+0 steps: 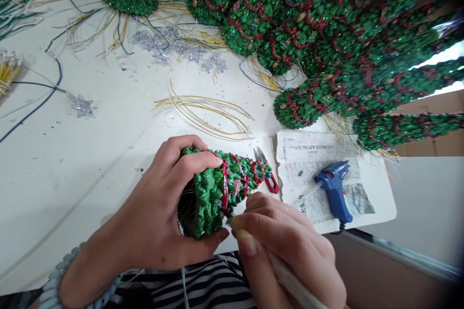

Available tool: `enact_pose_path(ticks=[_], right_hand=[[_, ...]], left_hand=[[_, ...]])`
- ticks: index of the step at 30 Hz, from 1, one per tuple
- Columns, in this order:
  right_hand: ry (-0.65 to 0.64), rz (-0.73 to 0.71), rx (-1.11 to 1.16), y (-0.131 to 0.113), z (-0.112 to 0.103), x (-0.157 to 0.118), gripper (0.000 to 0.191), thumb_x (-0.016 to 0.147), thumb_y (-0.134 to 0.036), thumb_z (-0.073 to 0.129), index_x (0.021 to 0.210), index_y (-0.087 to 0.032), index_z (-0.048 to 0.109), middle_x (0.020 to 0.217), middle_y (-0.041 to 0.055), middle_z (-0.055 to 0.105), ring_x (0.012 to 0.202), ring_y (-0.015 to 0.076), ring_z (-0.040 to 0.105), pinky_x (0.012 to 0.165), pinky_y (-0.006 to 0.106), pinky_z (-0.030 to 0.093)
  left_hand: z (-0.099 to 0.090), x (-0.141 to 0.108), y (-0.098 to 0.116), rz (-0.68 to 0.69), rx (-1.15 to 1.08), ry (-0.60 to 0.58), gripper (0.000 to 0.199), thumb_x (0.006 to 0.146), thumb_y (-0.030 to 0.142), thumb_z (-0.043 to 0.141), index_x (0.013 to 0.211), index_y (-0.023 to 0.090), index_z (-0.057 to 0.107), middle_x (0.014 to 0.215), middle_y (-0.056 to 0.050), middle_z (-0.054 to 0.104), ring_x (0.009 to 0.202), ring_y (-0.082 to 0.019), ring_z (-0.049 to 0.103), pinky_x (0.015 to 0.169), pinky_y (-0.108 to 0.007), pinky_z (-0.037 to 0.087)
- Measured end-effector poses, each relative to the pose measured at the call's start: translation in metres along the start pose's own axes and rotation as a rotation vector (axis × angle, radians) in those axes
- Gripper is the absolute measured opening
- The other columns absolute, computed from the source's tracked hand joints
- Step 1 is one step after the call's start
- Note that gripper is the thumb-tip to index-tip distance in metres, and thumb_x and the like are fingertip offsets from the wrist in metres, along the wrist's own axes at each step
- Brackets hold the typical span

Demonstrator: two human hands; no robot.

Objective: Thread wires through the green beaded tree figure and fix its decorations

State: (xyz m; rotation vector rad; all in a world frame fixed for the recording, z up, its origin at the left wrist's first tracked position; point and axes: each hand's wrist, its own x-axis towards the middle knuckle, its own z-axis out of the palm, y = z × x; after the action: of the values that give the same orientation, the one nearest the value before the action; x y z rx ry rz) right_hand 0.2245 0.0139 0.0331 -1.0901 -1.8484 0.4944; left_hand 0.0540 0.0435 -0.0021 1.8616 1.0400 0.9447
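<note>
At the left of the white table (47, 188), a dark cable (36, 106) is seen running past a silver star (81, 105), and a sheaf of yellow wires (203, 113) is laid further along. A bead bracelet (61, 282) is worn at the wrist of the left hand (145, 207), which is closed around a small green tree (206, 198), with the fingers curled over its upper side and the thumb brought up beneath. The tree is held just above the table edge, over a striped shirt (203, 285), with its tip pointed right. It is judged to be light and stiff, but its glittery, lumpy coat may be slippery and its red garland fragile, so a grip low on the body, near the base, would seem safest. A pale tool (290, 275) is pinched firmly by the right hand (286, 246), its dark tip against the tree's lower side. Beyond lie red-handled scissors (264, 174), a newspaper (311, 154) and a blue glue gun (335, 188), while similar trees (362, 53) are massed at the upper right
</note>
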Motion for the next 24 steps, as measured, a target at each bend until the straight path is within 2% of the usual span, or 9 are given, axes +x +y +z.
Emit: enact_pose_path(ticks=[4, 6, 10, 13, 18, 21, 24], right_hand=[[0.166, 0.094, 0.109, -0.004, 0.002, -0.001, 0.014, 0.087, -0.003, 0.055, 0.087, -0.016, 0.061, 0.058, -0.0050, 0.056, 0.044, 0.0076, 0.046, 0.042, 0.024, 0.042], [0.156, 0.124, 0.101, -0.004, 0.001, -0.004, 0.016, 0.086, -0.003, 0.055, 0.088, -0.017, 0.062, 0.059, -0.0055, 0.057, 0.046, 0.0075, 0.047, 0.044, 0.023, 0.044], [0.085, 0.052, 0.132, 0.000, 0.002, -0.003, 0.026, 0.080, 0.007, 0.049, 0.090, -0.012, 0.063, 0.064, -0.0021, 0.059, 0.049, 0.0083, 0.049, 0.045, 0.024, 0.044], [0.090, 0.019, 0.110, 0.003, 0.007, 0.002, 0.023, 0.079, 0.008, 0.049, 0.087, -0.009, 0.062, 0.061, -0.0004, 0.058, 0.049, 0.0091, 0.049, 0.043, 0.024, 0.042], [0.105, 0.018, 0.150, 0.002, 0.012, 0.003, 0.012, 0.093, -0.006, 0.052, 0.087, -0.009, 0.062, 0.059, 0.0006, 0.058, 0.047, 0.0094, 0.049, 0.043, 0.025, 0.043], [0.180, 0.055, 0.215, 0.000, 0.012, -0.001, 0.015, 0.097, -0.012, 0.051, 0.088, -0.011, 0.062, 0.059, -0.0011, 0.056, 0.046, 0.0091, 0.048, 0.043, 0.025, 0.041], [0.245, 0.069, 0.210, -0.001, 0.011, -0.002, 0.014, 0.094, -0.008, 0.052, 0.087, -0.011, 0.063, 0.059, -0.0022, 0.055, 0.045, 0.0087, 0.045, 0.042, 0.025, 0.039]], left_hand=[[0.000, -0.001, 0.001, -0.015, -0.019, 0.007, 0.061, 0.075, 0.030, 0.070, 0.129, 0.027, 0.042, 0.130, -0.006, 0.042, 0.124, -0.024, 0.043, 0.098, -0.037, 0.045], [0.001, -0.001, 0.002, -0.019, -0.023, 0.005, 0.060, 0.075, 0.030, 0.070, 0.129, 0.028, 0.042, 0.130, -0.006, 0.042, 0.124, -0.024, 0.043, 0.097, -0.037, 0.045], [0.001, 0.000, 0.002, -0.028, -0.024, -0.002, 0.062, 0.074, 0.029, 0.071, 0.129, 0.028, 0.042, 0.131, -0.006, 0.041, 0.125, -0.024, 0.043, 0.097, -0.036, 0.044], [0.001, 0.000, 0.001, -0.020, -0.025, 0.003, 0.062, 0.074, 0.028, 0.072, 0.128, 0.026, 0.042, 0.131, -0.006, 0.041, 0.124, -0.022, 0.045, 0.099, -0.035, 0.044], [0.000, 0.000, 0.000, 0.004, -0.013, 0.015, 0.061, 0.074, 0.029, 0.071, 0.128, 0.025, 0.043, 0.130, -0.005, 0.042, 0.125, -0.021, 0.044, 0.100, -0.033, 0.044], [0.000, -0.001, 0.000, -0.006, -0.015, 0.010, 0.059, 0.075, 0.028, 0.069, 0.128, 0.025, 0.043, 0.130, -0.005, 0.041, 0.125, -0.021, 0.044, 0.100, -0.034, 0.044], [0.000, -0.001, 0.001, -0.008, -0.010, 0.008, 0.058, 0.076, 0.028, 0.069, 0.129, 0.025, 0.043, 0.131, -0.005, 0.041, 0.126, -0.020, 0.043, 0.100, -0.033, 0.044]])
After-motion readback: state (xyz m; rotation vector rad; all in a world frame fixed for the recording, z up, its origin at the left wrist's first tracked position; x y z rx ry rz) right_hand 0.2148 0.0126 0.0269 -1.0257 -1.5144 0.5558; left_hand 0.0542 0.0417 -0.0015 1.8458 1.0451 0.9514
